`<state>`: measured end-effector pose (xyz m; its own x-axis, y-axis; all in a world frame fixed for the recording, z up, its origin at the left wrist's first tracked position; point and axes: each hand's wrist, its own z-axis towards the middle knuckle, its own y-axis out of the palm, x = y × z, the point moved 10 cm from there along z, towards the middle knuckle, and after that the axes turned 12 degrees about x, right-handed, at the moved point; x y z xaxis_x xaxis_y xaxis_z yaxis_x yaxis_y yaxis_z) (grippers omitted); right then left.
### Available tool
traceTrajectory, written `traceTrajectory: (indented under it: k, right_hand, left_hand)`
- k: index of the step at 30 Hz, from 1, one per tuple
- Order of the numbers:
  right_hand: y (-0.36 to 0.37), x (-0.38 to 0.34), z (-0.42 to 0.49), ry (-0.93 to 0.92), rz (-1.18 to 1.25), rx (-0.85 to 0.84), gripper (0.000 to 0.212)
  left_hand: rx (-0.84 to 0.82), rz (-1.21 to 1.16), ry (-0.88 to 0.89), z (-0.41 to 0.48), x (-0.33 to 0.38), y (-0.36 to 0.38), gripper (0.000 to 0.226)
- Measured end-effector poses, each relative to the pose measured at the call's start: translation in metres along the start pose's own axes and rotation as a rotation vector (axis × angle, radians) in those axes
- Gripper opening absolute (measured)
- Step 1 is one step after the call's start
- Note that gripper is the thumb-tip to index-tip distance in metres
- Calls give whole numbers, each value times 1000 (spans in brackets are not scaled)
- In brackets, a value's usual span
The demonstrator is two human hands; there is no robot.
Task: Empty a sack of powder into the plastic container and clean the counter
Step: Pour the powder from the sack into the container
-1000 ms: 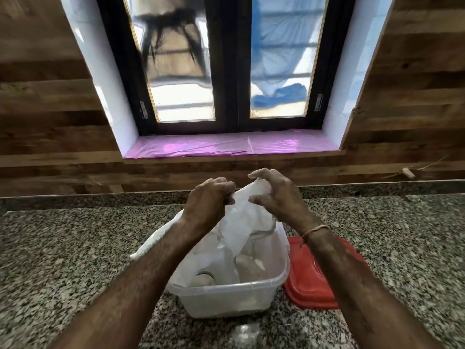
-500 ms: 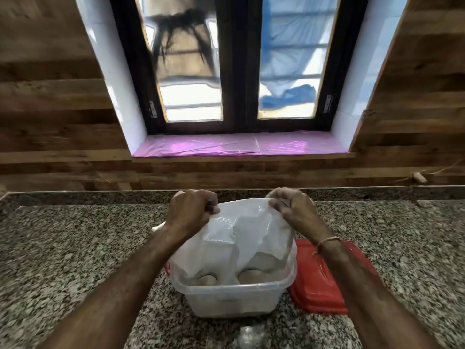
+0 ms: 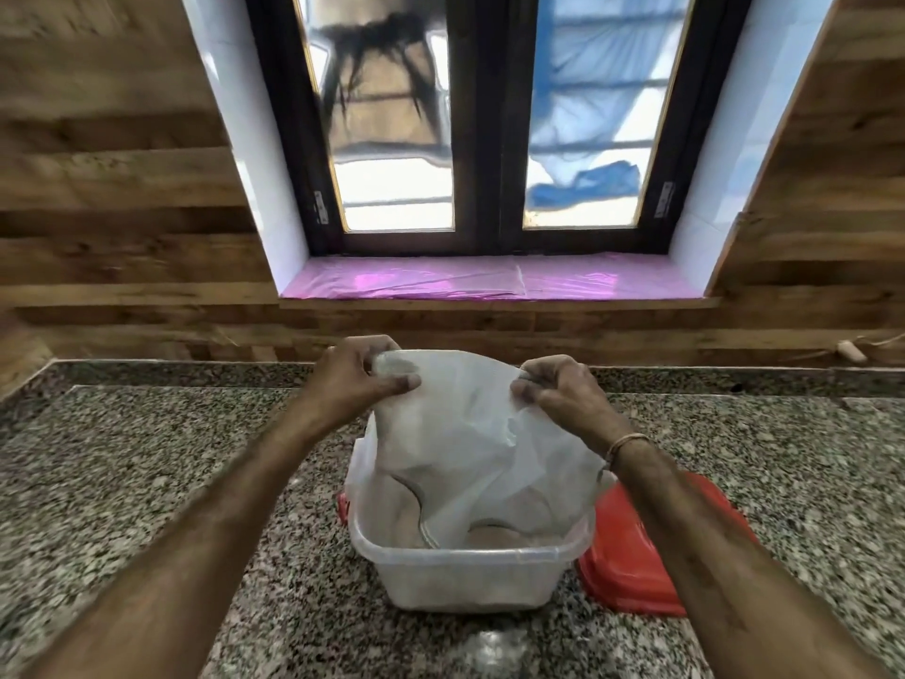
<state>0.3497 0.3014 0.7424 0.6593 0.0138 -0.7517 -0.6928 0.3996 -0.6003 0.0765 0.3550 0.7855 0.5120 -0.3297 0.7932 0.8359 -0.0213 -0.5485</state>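
Speckled granite counter (image 3: 122, 482) runs below a plank wall and a dark-framed window (image 3: 489, 139) whose sill is covered in pink film (image 3: 489, 281). Over the counter's middle, the left hand (image 3: 352, 379) pinches one upper corner of the translucent white sack (image 3: 470, 443), thumb in front and fingers curled behind. The sack hangs as a loose sheet between the hands. Its lower end drops inside the clear plastic container (image 3: 465, 580), and a fold lies over the container's left rim. The right hand (image 3: 558, 389) pinches the opposite corner the same way.

Holding the sack high with its mouth apparently downward looks meant to let the last powder slide out, and keeping it over the container keeps the fall off the granite. Brownish powder (image 3: 494, 534) shows below the sack's hem. Just right of the container a red lid (image 3: 631, 556) lies on the counter, probably set aside to leave the opening free. A pale smudge (image 3: 489, 649) sits near the counter's front edge, too blurred to name.

A second ago the hands were close together on a bunched sack that draped well over the left rim. Now they are apart and the sack is spread wide. Over the last half second the spread has hardly changed.
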Motion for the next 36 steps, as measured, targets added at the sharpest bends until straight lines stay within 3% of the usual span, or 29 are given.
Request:
traceTrajectory:
  k: [2,4,7,11,14,18,20,24,27,32,36]
  right_hand:
    - [5,-17,1,-38,55,-18,9]
    - [18,-39,0,-75,90,-84,19]
    - [19,-58,7,-135,7,11,16]
    - [4,-45,20,-44,162,107,16]
    - [-7,-35,24,6,263,148,18]
    - [-23,-22,26,10,175,248,18]
    - [-25,-20,25,-1,112,262,17]
    - [-19,-38,19,-90,-62,229,20]
    - [-10,-56,12,-163,-184,242,19]
    - [4,-76,1,-232,-190,269,22]
    - [22,-81,-4,-247,-137,137,27]
  left_hand:
    - [100,-25,4,-3,-2,5,28]
    - [170,-38,13,-6,-1,16,27]
    - [255,-174,-25,-12,-3,17,22]
    - [-50,-406,-169,-43,-20,46,40]
    - [-98,-242,-136,-58,-40,58,37]
    - [30,41,-95,-57,-47,53,41]
    - [-2,79,-75,-58,-44,55,42]
    - [-50,-241,-104,-49,-27,57,48]
    - [68,-396,-90,-33,-7,46,73]
    - [153,-293,-13,-22,9,35,42]
    - [190,-71,-10,-29,-5,39,37]
